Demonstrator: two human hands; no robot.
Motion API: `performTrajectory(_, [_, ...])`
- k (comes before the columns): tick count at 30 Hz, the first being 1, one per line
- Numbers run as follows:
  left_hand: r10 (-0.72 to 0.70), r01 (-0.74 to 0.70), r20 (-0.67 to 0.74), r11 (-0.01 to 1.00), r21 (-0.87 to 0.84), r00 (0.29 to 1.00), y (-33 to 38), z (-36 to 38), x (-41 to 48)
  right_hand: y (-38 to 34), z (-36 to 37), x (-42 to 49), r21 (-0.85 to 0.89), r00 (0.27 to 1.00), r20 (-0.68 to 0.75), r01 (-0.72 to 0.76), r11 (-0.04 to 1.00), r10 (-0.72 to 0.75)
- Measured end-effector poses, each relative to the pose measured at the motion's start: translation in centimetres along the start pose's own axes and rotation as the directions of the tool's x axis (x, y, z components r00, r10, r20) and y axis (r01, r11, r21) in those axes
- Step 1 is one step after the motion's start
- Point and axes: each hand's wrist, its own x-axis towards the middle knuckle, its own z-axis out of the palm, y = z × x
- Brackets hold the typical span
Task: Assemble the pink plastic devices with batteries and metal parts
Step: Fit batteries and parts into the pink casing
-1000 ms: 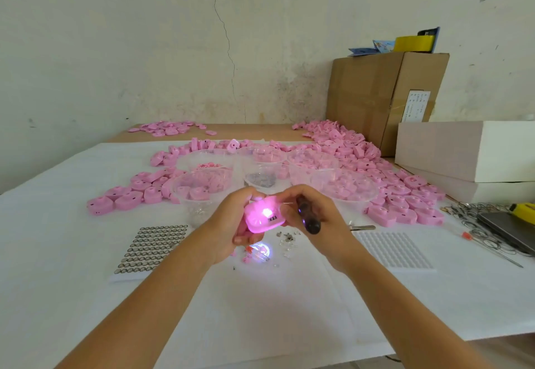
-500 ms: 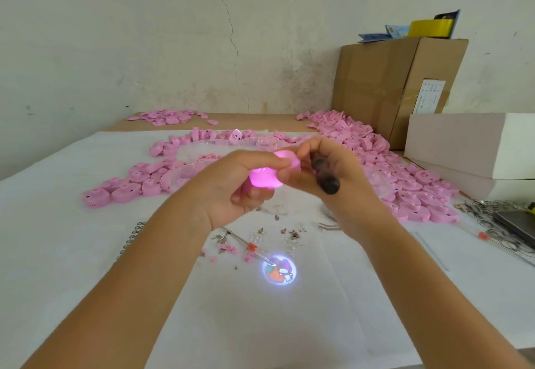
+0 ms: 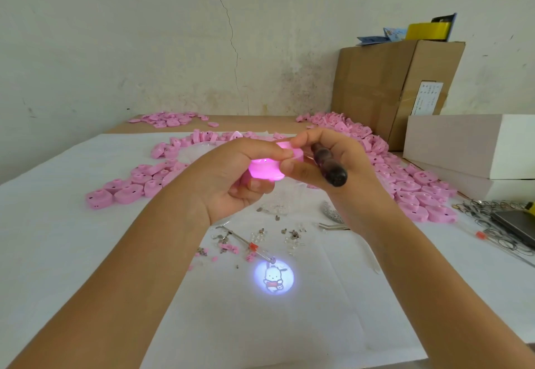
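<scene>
Head view. The pink device (image 3: 265,170) is held above the table (image 3: 86,252), between both hands and touching each. It glows. Its long axis runs left to right, and its lens appears to face down, since a projected cartoon picture (image 3: 274,277) lies on the cloth directly below.

The left hand (image 3: 231,177) grasps the device from the left, fingers curled under it and forefinger along the top. The right hand (image 3: 341,160) pinches the device's right end with thumb and forefinger and also clasps a dark-handled tool (image 3: 330,166), so the tool tip is nearest the right end.

Containers: a clear dish (image 3: 191,151) sits behind the left hand, contents not discernible. A cardboard box (image 3: 390,87) stands closed at the back right.
</scene>
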Motion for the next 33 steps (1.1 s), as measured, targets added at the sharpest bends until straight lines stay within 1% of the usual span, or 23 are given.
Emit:
performTrajectory(4, [0.019, -0.019, -0.033, 1.0, -0.02, 0.999, 0.1, -0.1, 0.1, 0.1, 0.0, 0.2, 0.027, 0.999, 0.02, 0.042, 0.999, -0.042])
performTrajectory(9, [0.021, -0.021, -0.019, 1.0, 0.023, 1.0, -1.0, -0.5, 0.8, 1.2, -0.3, 0.5, -0.044, 0.994, 0.041, 0.106, 0.993, -0.105])
performTrajectory(12, [0.001, 0.0, -0.039, 1.0, 0.028, 0.999, -2.7, -1.2, 1.4, 2.5, -0.4, 0.5, -0.002, 0.997, 0.061, 0.048, 0.999, -0.048])
performTrajectory(16, [-0.029, 0.031, -0.069, 0.999, 0.025, 0.997, -4.4, -1.9, 2.1, 4.3, -0.3, 0.6, -0.042, 0.995, 0.078, -0.058, 0.997, 0.061])
performTrajectory(18, [-0.028, 0.031, -0.079, 0.999, 0.038, 0.996, -4.8, -2.2, 2.5, 4.5, -0.3, 0.9, -0.053, 0.992, 0.086, -0.089, 0.995, 0.093])
performTrajectory(20, [-0.018, 0.023, -0.088, 0.998, 0.053, 0.996, -4.8, -2.4, 2.7, 4.5, -0.1, 1.3, -0.068, 0.99, 0.091, -0.102, 0.993, 0.107])
performTrajectory(23, [-0.005, 0.01, -0.086, 0.998, 0.059, 0.996, -4.7, -3.1, 3.0, 4.5, 0.2, 1.9, -0.088, 0.99, 0.108, -0.079, 0.993, 0.088])
performTrajectory(26, [-0.018, 0.027, -0.119, 0.997, 0.077, 0.993, -5.0, -3.9, 3.2, 4.9, 0.8, 2.3, -0.103, 0.988, 0.128, -0.071, 0.992, 0.084])
performTrajectory(29, [-0.04, 0.053, -0.136, 0.995, 0.088, 0.99, -5.9, -4.8, 3.1, 5.9, 1.8, 2.3, -0.118, 0.983, 0.147, -0.096, 0.988, 0.113])
performTrajectory(33, [-0.065, 0.074, -0.15, 0.996, 0.055, 0.987, -7.2, -6.0, 2.9, 7.2, 3.3, 2.4, -0.174, 0.978, 0.139, -0.128, 0.976, 0.153])
